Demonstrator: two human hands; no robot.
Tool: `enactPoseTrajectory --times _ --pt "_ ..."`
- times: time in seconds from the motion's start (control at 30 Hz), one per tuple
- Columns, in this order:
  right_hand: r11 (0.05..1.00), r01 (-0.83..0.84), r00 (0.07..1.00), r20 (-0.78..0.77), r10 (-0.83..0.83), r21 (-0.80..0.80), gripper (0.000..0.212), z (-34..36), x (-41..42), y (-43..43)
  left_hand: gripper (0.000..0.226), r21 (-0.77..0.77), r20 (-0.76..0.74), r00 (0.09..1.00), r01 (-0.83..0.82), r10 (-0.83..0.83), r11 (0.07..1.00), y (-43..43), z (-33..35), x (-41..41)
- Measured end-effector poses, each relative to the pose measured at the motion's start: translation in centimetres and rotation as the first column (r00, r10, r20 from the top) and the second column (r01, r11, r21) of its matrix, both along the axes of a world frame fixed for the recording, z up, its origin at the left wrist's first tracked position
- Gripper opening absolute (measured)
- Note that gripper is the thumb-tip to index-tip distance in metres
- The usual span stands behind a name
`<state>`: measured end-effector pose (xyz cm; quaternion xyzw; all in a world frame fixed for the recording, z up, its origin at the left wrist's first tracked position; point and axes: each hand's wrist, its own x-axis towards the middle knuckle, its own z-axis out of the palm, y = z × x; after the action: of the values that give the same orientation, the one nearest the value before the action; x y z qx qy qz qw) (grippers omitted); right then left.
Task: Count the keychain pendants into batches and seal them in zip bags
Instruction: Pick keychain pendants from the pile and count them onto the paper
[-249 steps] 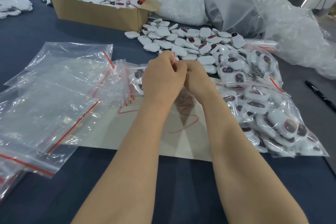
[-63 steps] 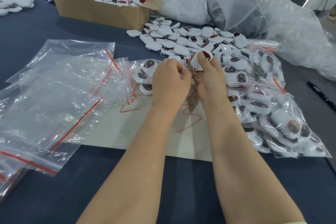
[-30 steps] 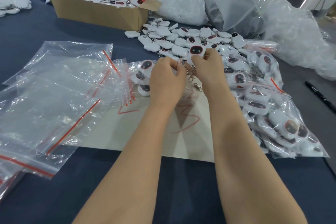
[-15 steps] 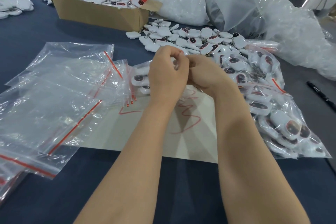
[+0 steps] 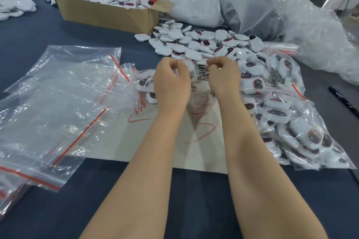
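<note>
A person's left hand (image 5: pixel 172 81) and right hand (image 5: pixel 223 77) hover over the far edge of a white paper sheet (image 5: pixel 202 153). Their fingers are curled, each hand pinching the top edge of a clear zip bag (image 5: pixel 196 75) stretched between them, with key rings showing through the plastic. Loose white pendants (image 5: pixel 194 44) lie heaped just beyond the sheet, filled bags (image 5: pixel 281 114) pile up along its right side, and empty zip bags (image 5: pixel 64 99) spread out to its left. A cardboard box (image 5: pixel 104 13) of more pendants stands farther beyond the sheet, and a black pen (image 5: pixel 343 101) lies well to the sheet's right.
</note>
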<state>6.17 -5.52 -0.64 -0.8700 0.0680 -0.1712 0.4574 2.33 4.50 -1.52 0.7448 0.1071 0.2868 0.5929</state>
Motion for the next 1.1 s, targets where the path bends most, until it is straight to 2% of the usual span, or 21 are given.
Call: enactPoseTrajectory --times 0.13,0.27,0.33,0.4,0.47,0.57,0.63,0.7,0.77,0.8,0.83,0.9,0.97,1.03,1.1 --pt "0.951 -0.115 0.993 -0.057 0.102 -0.286 0.031 -1.1 0.4 1.3 0.01 -0.053 0.026 0.999 -0.027 0.028 0.998 -0.2 0.2 -0.1" --pt "0.873 -0.215 0.974 -0.163 0.158 -0.437 0.044 -1.4 2.2 2.8 0.012 -0.2 0.074 0.991 -0.099 0.115 0.975 0.1 0.7 -0.2" --pt "0.821 -0.252 0.957 -0.259 0.132 -0.512 0.051 -1.5 2.9 3.5 0.013 -0.231 0.114 0.983 -0.117 0.146 0.966 0.1 0.8 -0.2" --pt "0.788 -0.302 0.92 -0.382 0.093 -0.536 0.046 -1.4 3.2 4.2 0.013 -0.239 0.136 0.977 -0.128 0.164 0.962 0.0 0.9 -0.2" --pt "0.789 -0.319 0.897 -0.436 0.072 -0.526 0.042 -1.5 3.2 4.5 0.013 -0.248 0.137 0.976 -0.133 0.171 0.96 0.0 0.8 -0.1" --pt "0.841 -0.204 0.948 -0.317 0.04 -0.502 0.03 -1.9 2.7 4.5 0.012 -0.255 0.138 0.974 -0.14 0.179 0.957 0.1 0.8 0.0" --pt "0.903 -0.048 0.987 -0.162 -0.024 -0.427 0.025 -1.9 2.2 4.1 0.011 -0.252 0.137 0.975 -0.134 0.173 0.958 0.0 0.8 -0.1" --pt "0.962 0.062 0.997 -0.032 -0.073 -0.264 0.023 -1.5 1.9 3.4 0.011 -0.24 0.133 0.978 -0.126 0.161 0.962 0.0 0.8 -0.1" --pt "0.998 0.058 0.998 -0.005 -0.058 0.015 0.024 -0.9 1.6 2.6 0.012 -0.224 0.128 0.98 -0.122 0.153 0.967 0.0 0.8 -0.1" --pt "0.98 0.044 0.999 -0.012 -0.043 0.194 0.027 -0.6 1.4 2.0 0.011 -0.212 0.122 0.982 -0.12 0.148 0.97 0.1 0.8 -0.1" --pt "0.918 0.022 1.0 -0.026 -0.013 0.395 0.029 -0.2 1.2 1.6 0.011 -0.195 0.113 0.984 -0.113 0.137 0.974 0.0 0.8 -0.1" --pt "0.701 -0.062 0.995 -0.01 0.099 0.71 0.023 0.0 0.8 0.8 0.011 -0.133 0.086 0.993 -0.073 0.085 0.988 -0.1 0.6 -0.1" --pt "0.534 -0.122 0.982 0.023 0.188 0.836 0.007 -0.1 0.4 0.1 0.012 -0.033 0.051 0.999 -0.015 0.016 0.999 -0.4 0.2 -0.2" --pt "0.386 -0.122 0.975 0.037 0.219 0.914 0.013 -0.5 0.0 -0.3 0.013 0.083 0.018 1.0 0.014 -0.016 0.996 -0.6 -0.2 -0.2" --pt "0.292 -0.111 0.974 0.046 0.222 0.95 0.013 -0.9 -0.3 -0.2 0.014 0.176 -0.012 1.0 0.017 -0.016 0.984 -0.7 -0.4 -0.1"
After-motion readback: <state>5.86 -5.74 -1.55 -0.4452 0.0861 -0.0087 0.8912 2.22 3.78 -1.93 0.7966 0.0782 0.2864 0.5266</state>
